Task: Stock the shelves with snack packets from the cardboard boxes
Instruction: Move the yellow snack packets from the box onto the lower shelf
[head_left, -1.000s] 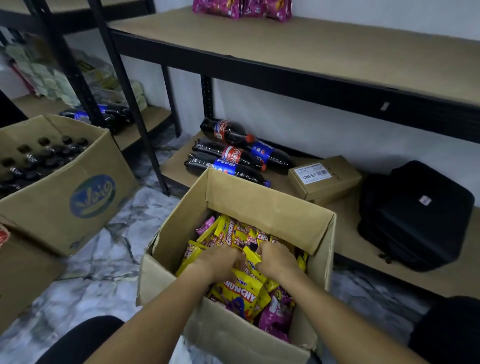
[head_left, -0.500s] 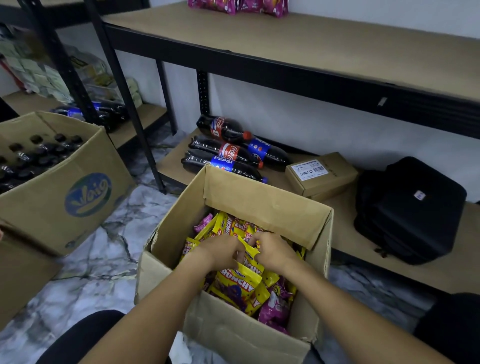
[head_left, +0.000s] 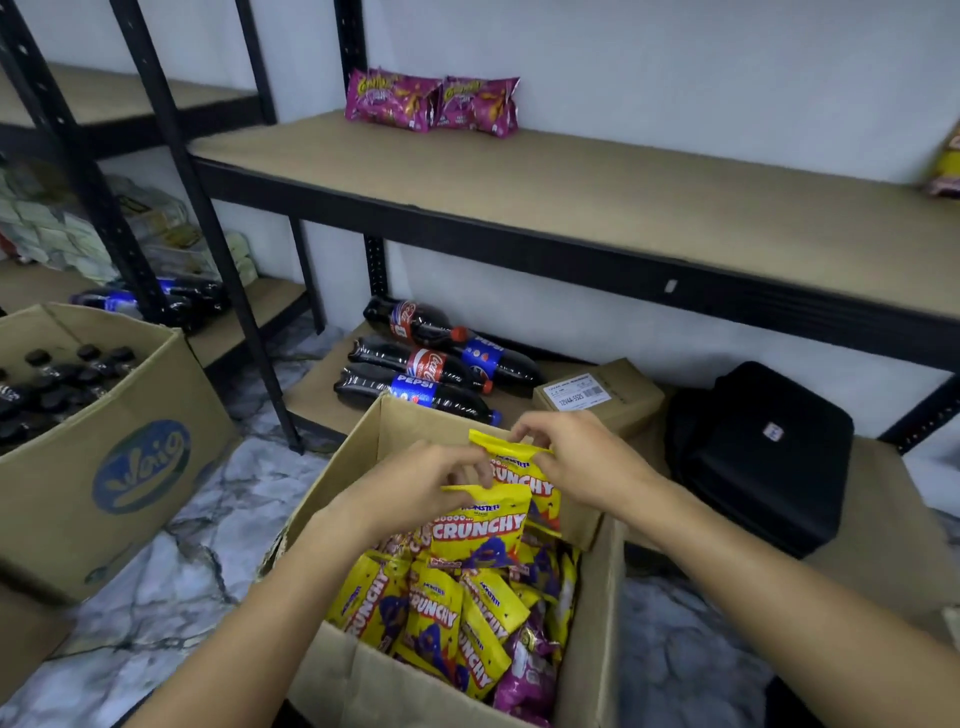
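Note:
An open cardboard box (head_left: 358, 680) on the floor in front of me is full of yellow Crunchy snack packets (head_left: 431, 618) and some purple ones (head_left: 524, 675). My left hand (head_left: 415, 483) pinches the top edge of one yellow packet (head_left: 480, 530), lifted above the pile. My right hand (head_left: 576, 457) pinches the top of a second yellow packet (head_left: 540, 483) just behind the first. The middle shelf (head_left: 597, 192) above holds two purple packets (head_left: 431, 101) at its back left.
Cola bottles (head_left: 431, 369), a small labelled carton (head_left: 597, 395) and a black bag (head_left: 758, 452) lie on the bottom shelf behind the box. A second box (head_left: 109, 457) with dark bottles stands at left. Black shelf posts (head_left: 208, 228) rise at left. Marble floor (head_left: 171, 561) lies between.
Both hands have risen out of the pile, each lifting a yellow packet by its top. My view has tilted up, showing more of the middle shelf.

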